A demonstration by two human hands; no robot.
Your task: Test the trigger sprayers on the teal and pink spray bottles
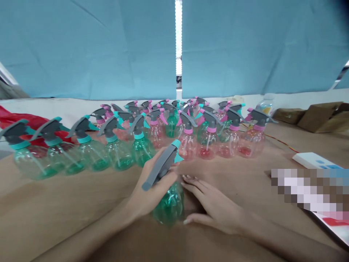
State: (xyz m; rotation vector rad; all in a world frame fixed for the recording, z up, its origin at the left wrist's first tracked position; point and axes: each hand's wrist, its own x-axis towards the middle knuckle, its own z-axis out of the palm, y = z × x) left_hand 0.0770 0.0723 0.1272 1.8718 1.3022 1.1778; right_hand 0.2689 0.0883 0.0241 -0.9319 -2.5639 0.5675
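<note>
A green spray bottle (169,205) with a grey trigger head and turquoise nozzle stands on the brown table, close to me. My left hand (149,185) is wrapped round its neck below the grey head. Just right of the bottle, my right hand (212,203) rests low over the table, fingers apart and pointing at the bottle, holding nothing. Behind both hands are several green bottles (118,154) with turquoise collars on the left and several pink bottles (207,145) with pink collars on the right.
Red plastic (35,127) lies behind the left bottles. An open cardboard box (321,116) is at the back right, with a white box (313,160) nearer. A thin wire (283,142) runs towards the white box. A blue sheet (109,47) hangs behind the table.
</note>
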